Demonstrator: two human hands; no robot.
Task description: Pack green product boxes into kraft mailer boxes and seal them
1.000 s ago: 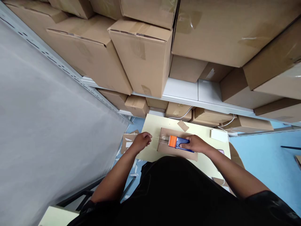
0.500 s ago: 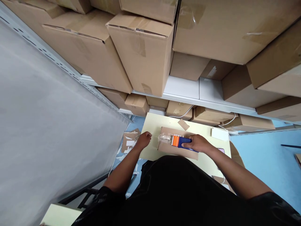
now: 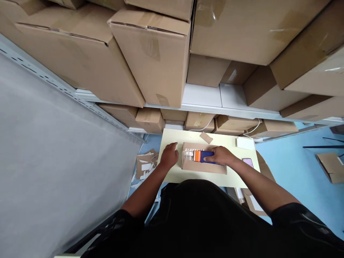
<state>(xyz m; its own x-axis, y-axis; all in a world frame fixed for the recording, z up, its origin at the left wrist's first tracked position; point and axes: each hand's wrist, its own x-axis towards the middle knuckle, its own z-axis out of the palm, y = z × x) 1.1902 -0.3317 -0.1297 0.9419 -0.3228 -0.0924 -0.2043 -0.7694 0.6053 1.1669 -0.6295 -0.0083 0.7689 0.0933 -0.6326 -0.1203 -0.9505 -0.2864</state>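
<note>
On the table lies a flat brown cardboard box [image 3: 196,167]; clear packing tape [image 3: 189,154] shines over its left part. My right hand [image 3: 221,156] is wrapped round a blue and orange tape dispenser [image 3: 205,156], whose orange toothed end points left and rests at the box's top, by the tape. Just left of the box, above the table, is my left hand [image 3: 170,156]; its index finger stretches forward and its thumb stands apart, with nothing visible in it.
A cardboard scrap [image 3: 206,137], a white box [image 3: 245,143] and a phone [image 3: 247,162] lie on the pale yellow table [image 3: 174,175]. Shelving [image 3: 201,96] full of cartons rises behind it. Cardboard and paper waste [image 3: 146,166] lies on the floor at left, beside a grey wall [image 3: 59,161].
My left hand has gone from closed fingers to spread ones and moved nearer the box's left end. My right hand still holds the tape dispenser over the box. The view has shifted slightly.
</note>
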